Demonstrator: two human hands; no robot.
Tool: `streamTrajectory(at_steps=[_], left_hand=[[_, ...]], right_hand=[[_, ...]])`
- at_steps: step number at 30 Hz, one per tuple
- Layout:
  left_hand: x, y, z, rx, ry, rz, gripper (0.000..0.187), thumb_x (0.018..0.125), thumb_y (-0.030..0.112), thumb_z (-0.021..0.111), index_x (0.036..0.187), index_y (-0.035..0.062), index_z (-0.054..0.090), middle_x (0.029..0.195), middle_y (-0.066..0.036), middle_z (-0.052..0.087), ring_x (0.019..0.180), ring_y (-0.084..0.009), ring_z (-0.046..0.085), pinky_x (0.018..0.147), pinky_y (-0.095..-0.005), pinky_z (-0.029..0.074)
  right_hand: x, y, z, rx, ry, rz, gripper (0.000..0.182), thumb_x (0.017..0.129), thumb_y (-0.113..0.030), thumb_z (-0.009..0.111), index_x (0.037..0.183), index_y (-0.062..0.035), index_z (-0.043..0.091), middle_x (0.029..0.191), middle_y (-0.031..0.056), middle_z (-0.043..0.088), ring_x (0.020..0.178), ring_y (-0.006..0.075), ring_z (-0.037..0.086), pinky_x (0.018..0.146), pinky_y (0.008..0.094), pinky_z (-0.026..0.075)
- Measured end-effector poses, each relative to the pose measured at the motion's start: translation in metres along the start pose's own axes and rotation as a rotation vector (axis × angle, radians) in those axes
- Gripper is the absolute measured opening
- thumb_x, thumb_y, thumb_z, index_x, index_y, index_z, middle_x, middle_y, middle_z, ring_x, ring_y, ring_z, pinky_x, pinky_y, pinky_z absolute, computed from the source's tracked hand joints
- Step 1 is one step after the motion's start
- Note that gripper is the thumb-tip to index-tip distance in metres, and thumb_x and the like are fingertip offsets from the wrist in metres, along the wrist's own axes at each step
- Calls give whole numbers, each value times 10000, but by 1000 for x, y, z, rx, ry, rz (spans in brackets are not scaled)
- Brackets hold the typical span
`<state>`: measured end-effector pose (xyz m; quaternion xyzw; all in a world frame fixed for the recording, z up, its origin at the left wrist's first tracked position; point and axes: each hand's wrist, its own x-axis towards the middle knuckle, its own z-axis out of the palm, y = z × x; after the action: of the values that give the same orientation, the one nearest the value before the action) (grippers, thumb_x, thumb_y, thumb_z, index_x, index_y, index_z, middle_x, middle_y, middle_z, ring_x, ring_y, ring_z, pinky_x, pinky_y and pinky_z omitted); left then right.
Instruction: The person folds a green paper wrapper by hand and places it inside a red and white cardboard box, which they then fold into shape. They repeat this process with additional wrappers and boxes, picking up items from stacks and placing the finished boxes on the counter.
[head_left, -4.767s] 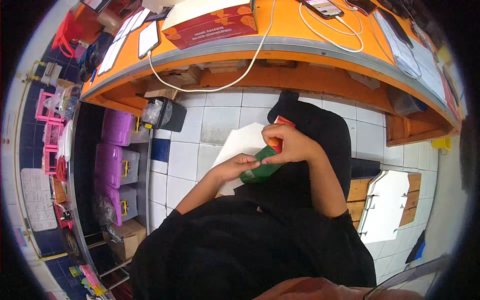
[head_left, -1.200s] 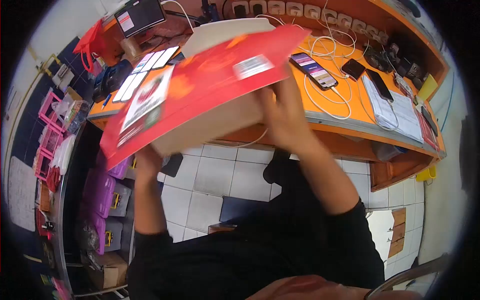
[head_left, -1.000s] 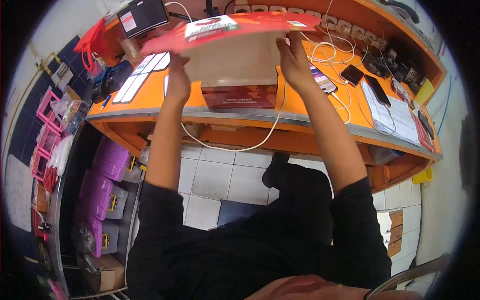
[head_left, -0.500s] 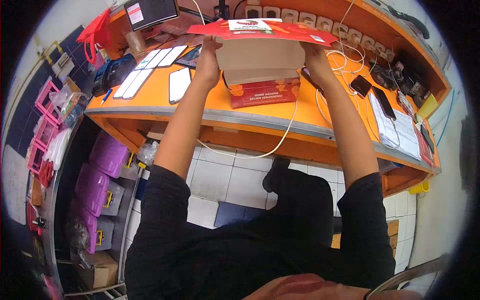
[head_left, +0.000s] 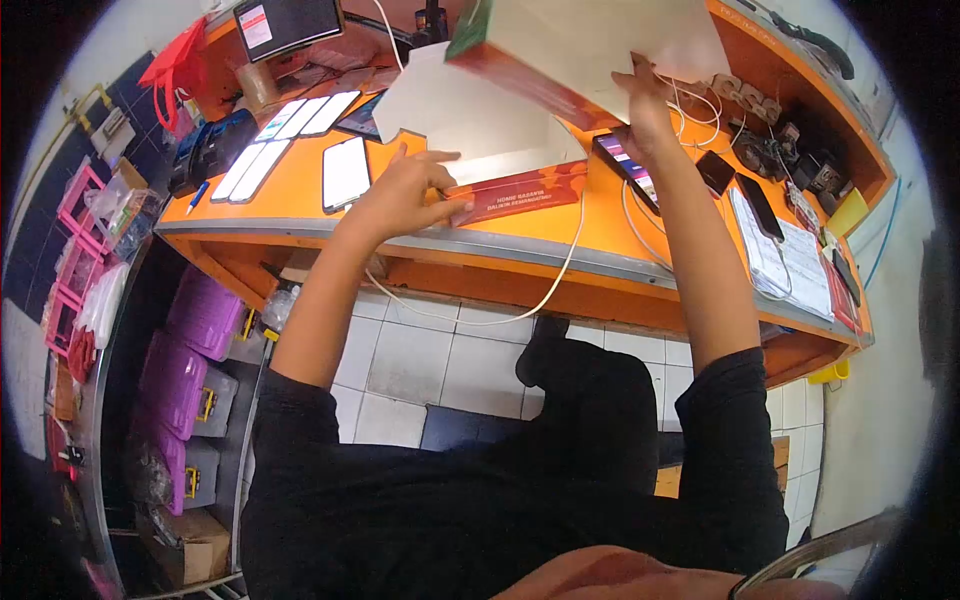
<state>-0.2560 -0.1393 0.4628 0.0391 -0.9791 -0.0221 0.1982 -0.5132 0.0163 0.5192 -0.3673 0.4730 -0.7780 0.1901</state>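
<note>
An open red cardboard box [head_left: 525,192] with a pale inside sits near the counter's front edge, white lettering on its front panel. At its left front corner is my left hand [head_left: 405,195], fingers spread and thumb against the red panel. Above the box and to the right, my right hand [head_left: 645,110] grips a cardboard box lid [head_left: 600,50]. The lid is tilted and blurred, pale on the broad face with red and green along its sides. Some of my right fingers are hidden.
Several lit phones [head_left: 347,172] lie left on the orange counter [head_left: 400,228], beneath a tablet [head_left: 288,28]. More phones, white cables and papers [head_left: 785,262] are on the right. A cable [head_left: 545,300] loops below the front edge. Purple-lidded bins [head_left: 170,375] stand lower left.
The red-topped cardboard my hands held level has gone up and right in my right hand, now tilted. My left hand has come down to the lower box, which has turned slightly.
</note>
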Motion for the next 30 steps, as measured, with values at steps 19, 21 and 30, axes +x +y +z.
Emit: streamTrajectory(at_steps=[19,21,30], left_hand=[[-27,-25,-18,-900,248,-213,579,787,281,705,1265,64,463,1161,-114,556,1029,-206,561,833,-325,454],[-19,-22,-29,-980,186,-347,647,881,405,557,1382,99,286,1240,-98,485,1081,-223,527,891,-356,421],[30,-5,-13,-788,468,-517,502,953,346,417,1289,-24,451,1246,-200,526,1160,-276,491,975,-330,351]], right_hand=[[-17,42,-1,-454,-289,-302,415,908,-36,356,1322,-69,349,1227,162,493,1140,253,475,951,343,380],[-21,40,6,-558,-259,-410,421,883,-22,362,1303,-56,362,1204,195,500,1118,283,496,943,348,386],[-29,37,-3,-765,-64,-441,338,911,-256,446,990,41,587,868,147,622,832,206,582,781,315,437]])
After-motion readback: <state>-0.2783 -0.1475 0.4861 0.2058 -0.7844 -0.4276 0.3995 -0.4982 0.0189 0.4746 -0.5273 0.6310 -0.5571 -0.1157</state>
